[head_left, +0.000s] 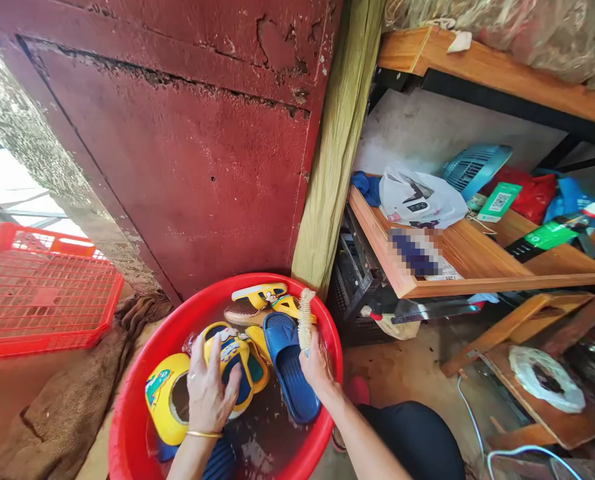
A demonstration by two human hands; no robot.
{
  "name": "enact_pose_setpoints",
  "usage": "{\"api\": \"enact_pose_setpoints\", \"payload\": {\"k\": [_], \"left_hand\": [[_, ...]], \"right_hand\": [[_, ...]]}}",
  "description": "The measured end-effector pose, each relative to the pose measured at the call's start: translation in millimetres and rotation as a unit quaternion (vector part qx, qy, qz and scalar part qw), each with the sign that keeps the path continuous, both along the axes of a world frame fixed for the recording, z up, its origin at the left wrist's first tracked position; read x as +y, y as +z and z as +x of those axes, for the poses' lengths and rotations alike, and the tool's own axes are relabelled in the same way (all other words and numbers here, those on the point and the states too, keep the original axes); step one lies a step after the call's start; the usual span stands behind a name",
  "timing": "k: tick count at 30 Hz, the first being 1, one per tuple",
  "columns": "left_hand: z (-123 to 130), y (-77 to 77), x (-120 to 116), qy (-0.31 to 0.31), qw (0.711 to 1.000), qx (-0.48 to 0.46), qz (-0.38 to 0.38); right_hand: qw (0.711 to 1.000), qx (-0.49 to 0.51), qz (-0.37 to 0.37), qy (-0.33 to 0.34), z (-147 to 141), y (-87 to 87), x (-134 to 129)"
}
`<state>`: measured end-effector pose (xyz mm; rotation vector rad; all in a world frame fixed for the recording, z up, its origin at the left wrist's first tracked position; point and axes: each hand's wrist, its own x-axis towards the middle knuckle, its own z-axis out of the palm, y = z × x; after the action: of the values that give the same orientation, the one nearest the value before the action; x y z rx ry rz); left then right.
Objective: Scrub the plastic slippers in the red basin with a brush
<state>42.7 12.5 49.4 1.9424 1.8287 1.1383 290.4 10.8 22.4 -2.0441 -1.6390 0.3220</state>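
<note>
A red basin point(122, 407) of murky water holds several slippers and sandals. My left hand point(210, 390) lies over a yellow-and-blue child's sandal point(244, 370), its fingers spread and apparently touching the strap. In my right hand point(318, 363) is a scrub brush point(305, 317) with pale bristles, held upright by the basin's right side. Beside it, a blue slide slipper point(290, 363) leans in the basin. To the left of my left hand sits a yellow clog point(170, 387) with a green cartoon figure. Another yellow sandal point(260, 293) lies at the far rim.
A red plastic crate point(47, 293) stands at left near brown sacking point(67, 407). Behind the basin are a dark red door point(202, 167) and a wooden post point(332, 153). Wooden shelving point(477, 287) at right carries a white bag point(420, 197) and a blue fan point(477, 167). A wooden chair point(542, 393) stands below.
</note>
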Motion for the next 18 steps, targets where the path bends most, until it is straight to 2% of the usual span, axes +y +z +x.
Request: {"api": "enact_pose_setpoints", "payload": {"k": [5, 12, 15, 18], "left_hand": [[7, -16.8, -1, -0.001, 0.984, 0.160, -0.073], [10, -44.6, -11, -0.071, 0.952, 0.262, -0.143], [20, -47.4, -11, -0.081, 0.932, 0.307, -0.175], [29, -43.8, 2, -0.090, 0.908, 0.344, -0.222]], "right_hand": [[0.998, -0.005, 0.016, 0.057, -14, -12.4, -6], [0.996, -0.032, -0.052, 0.071, -27, -35.9, -15], [0.989, -0.067, -0.099, 0.090, -31, -40.0, -11], [0.981, -0.099, -0.128, 0.108, -33, -42.3, -5]]}}
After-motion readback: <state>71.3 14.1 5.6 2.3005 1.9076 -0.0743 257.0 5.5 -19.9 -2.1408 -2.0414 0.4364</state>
